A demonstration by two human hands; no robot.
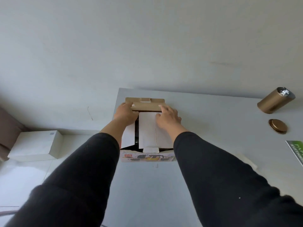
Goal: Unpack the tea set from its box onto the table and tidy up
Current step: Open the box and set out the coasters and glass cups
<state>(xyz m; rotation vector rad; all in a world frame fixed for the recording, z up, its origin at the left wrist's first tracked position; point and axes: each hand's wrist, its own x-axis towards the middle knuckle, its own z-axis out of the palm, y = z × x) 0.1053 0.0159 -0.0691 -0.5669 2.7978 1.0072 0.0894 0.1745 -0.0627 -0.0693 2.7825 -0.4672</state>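
The tea set box (147,157), with pictures of a teapot and cups on its near side, stands on the grey table (147,190). Its white inner flaps (147,128) lie nearly closed over the top, with a dark gap between them. The contents are hidden. The brown far flap (146,106) is folded towards me. My left hand (125,113) pinches the flap's left end. My right hand (169,117) pinches its right end, index finger on top and thumb below its edge, against the white flap. Both arms wear black sleeves.
At the table's far right an open gold canister (275,100) stands with its round lid (277,126) lying in front of it. A green packet (296,150) pokes in at the right edge. A white box (35,145) sits on the floor to the left.
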